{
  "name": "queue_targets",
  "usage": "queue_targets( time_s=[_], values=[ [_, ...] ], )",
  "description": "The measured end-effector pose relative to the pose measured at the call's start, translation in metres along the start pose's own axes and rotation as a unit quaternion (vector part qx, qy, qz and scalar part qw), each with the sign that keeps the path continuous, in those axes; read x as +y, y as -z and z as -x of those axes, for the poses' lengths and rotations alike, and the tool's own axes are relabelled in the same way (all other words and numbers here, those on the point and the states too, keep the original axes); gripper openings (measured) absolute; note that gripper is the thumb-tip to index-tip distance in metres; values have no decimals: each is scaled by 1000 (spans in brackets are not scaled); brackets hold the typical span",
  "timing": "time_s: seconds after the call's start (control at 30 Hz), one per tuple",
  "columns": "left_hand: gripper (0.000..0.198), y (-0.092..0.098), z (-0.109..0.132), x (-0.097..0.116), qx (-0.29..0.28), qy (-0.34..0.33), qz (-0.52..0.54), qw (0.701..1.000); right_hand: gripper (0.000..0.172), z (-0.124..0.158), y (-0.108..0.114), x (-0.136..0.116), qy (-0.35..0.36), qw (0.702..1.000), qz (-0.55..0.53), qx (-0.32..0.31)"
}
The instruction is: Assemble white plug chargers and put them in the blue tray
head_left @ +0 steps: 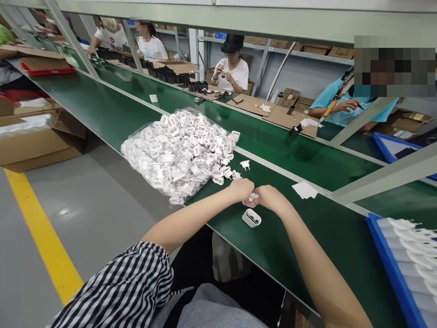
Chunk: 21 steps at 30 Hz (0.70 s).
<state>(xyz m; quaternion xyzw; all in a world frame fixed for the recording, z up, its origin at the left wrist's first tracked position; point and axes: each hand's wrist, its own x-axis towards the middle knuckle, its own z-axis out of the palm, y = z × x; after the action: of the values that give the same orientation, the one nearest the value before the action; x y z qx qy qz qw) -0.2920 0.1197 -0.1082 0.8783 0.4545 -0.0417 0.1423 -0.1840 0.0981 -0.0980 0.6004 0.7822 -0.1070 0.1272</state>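
Note:
My left hand (241, 189) and my right hand (269, 197) meet over the green work surface, the fingers of both closed around a small white plastic charger part (253, 197). Most of that part is hidden by the fingers. Just below them an oval white charger housing (251, 218) lies with its hollow side up, a circuit board showing inside. Beyond my left hand a white two-pin plug cover (245, 164) rests on its own. To the left, a large heap of white plug pieces (184, 150) spills from a clear plastic bag (136, 148).
White paper sheets (305, 190) lie to the right. A blue tray (389, 264) at the right edge holds rows of white pieces. A metal upright (368, 168) stands behind. Across the bench, co-workers sit by cardboard sheets (290, 122). Cardboard boxes (37, 141) stand at left.

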Motion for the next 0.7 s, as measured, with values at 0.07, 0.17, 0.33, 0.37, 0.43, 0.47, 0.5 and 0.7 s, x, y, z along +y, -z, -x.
queue_targets(
  time_s=[0.07, 0.17, 0.33, 0.37, 0.43, 0.47, 0.5, 0.7],
  values=[
    [29, -3, 0, -5, -40, -16, 34, 998, 11, 0, 1, 1, 14, 1000, 3, -5],
    [26, -20, 4, -17, -28, -71, 140, 987, 13, 4, -3, 6, 21, 1000, -18, 8],
    [42, -58, 11, -26, 198, -79, 286, 934, 19, 13, -24, 17, 39, 986, -133, 97],
    [41, -63, 11, -25, 210, -81, 310, 924, 21, 14, -28, 18, 46, 982, -137, 124],
    [39, -67, 10, -22, 205, -84, 348, 911, 25, 15, -33, 21, 53, 976, -136, 163],
    [39, -68, 9, -20, 199, -78, 361, 908, 26, 14, -34, 22, 53, 974, -137, 170],
    [41, -68, 8, -19, 194, -67, 371, 906, 25, 14, -34, 22, 52, 974, -139, 169],
    [45, -63, 15, -18, 184, -21, 344, 921, 18, 10, -27, 19, 49, 985, -98, 134]
  ],
)
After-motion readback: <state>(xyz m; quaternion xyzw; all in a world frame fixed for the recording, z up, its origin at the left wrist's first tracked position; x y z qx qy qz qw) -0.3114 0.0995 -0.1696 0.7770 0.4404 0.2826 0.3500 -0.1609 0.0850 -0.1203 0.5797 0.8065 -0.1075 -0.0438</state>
